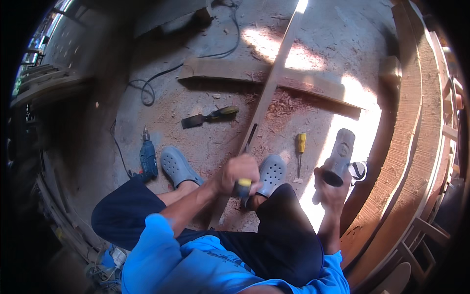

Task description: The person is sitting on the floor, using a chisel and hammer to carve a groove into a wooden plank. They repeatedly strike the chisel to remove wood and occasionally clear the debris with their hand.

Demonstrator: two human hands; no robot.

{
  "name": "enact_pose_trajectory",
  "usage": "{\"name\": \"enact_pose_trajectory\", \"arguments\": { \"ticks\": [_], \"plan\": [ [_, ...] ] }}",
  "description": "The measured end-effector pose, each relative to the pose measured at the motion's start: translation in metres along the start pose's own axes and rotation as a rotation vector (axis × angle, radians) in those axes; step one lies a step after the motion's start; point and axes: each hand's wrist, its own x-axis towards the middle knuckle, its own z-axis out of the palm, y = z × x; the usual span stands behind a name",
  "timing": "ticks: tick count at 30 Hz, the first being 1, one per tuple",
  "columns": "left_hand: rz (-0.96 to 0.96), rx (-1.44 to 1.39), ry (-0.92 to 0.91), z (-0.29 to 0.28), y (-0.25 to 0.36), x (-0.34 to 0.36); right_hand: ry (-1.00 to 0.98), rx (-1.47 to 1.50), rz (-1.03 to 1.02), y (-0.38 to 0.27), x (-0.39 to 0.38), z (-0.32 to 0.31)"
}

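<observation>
A: State of hands?
B: Left hand [240, 169] closed round a yellow-and-black tool handle [243, 187]; working end not clear. Right hand [333, 188] gripping a grey cylinder [345, 142], held out to the right.
A: Why is the wooden strip [268, 95] laid so?
B: Crosses over a timber [220, 69], presumably for support off the floor [338, 39]. Near part runs between the grey clogs [177, 166], probably for easy reach.
A: Strip relative to hands?
B: Beneath the left, its slot [252, 132] just beyond; well left of the right, apart from the cylinder.
</observation>
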Motion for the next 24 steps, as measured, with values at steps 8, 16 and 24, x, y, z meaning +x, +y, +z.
{"name": "enact_pose_trajectory", "arguments": {
  "ticks": [8,16,24],
  "plan": [
    [-0.336,-0.187,0.111,-0.013,-0.007,0.063,0.252,0.29,-0.249,-0.058,0.016,-0.01],
    [-0.317,-0.161,0.068,0.005,-0.027,0.025,-0.314,-0.326,-0.604,-0.049,0.025,0.026],
    [-0.893,-0.283,0.23,-0.026,-0.049,0.151,-0.116,-0.141,0.051,0.052,0.028,0.066]
  ]
}}
